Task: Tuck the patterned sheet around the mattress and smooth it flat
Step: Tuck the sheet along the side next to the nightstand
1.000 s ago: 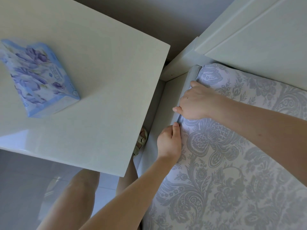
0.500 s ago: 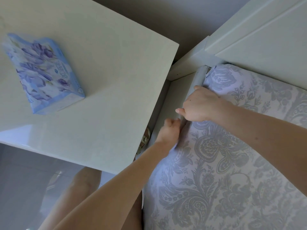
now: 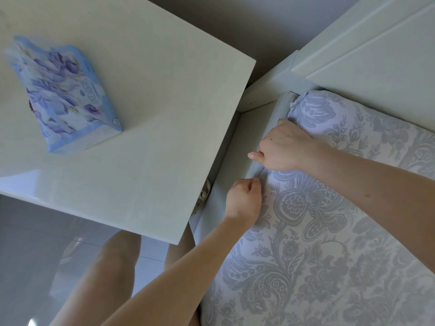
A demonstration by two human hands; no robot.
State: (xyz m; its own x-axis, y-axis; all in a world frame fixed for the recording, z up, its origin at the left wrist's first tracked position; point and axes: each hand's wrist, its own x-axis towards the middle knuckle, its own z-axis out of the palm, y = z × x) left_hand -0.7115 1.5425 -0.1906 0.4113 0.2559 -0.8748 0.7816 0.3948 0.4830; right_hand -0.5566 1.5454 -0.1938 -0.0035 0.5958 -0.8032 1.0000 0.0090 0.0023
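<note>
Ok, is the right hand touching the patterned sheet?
Touching. The head view shows the right hand lying on the patterned sheet at its left edge, with the fingers curled down over that edge.

Floral tissue box (image 3: 63,95) on white bedside table (image 3: 153,114), white headboard (image 3: 376,55) beside.

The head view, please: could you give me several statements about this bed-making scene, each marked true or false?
1. The floral tissue box lies on the white bedside table. True.
2. The left hand lies flat in the middle of the patterned sheet. False: its fingers are curled, and it is at the sheet's edge.
3. The right hand is nearer the headboard than the left hand. True.
4. The sheet is plain white. False: it bears a grey floral pattern.
</note>
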